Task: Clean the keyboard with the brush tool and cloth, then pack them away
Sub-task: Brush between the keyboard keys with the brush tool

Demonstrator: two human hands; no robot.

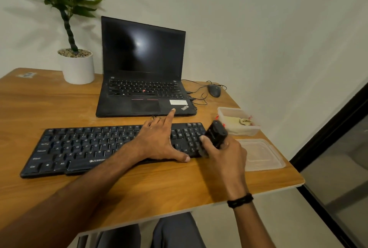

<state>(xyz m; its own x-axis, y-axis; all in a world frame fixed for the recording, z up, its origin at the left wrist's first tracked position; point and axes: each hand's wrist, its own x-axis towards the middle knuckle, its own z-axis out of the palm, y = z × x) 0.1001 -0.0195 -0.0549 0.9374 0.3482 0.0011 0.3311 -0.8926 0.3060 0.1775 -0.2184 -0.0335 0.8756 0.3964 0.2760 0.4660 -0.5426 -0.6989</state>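
A black keyboard (83, 146) lies across the wooden table in front of me. My left hand (159, 142) rests flat on its right half, fingers spread, thumb at the front edge. My right hand (223, 152) grips the black brush tool (214, 136), tilted, its lower end down at the number pad on the keyboard's right end. A clear plastic box (229, 113) at the right holds a pale cloth (233, 119). The box's lid (260, 156) lies flat beside my right hand.
An open black laptop (143, 80) stands behind the keyboard, with a wired mouse (214, 90) and cables to its right. A white potted plant (78, 66) sits at the back left. The table edge (298, 184) drops off close to the lid.
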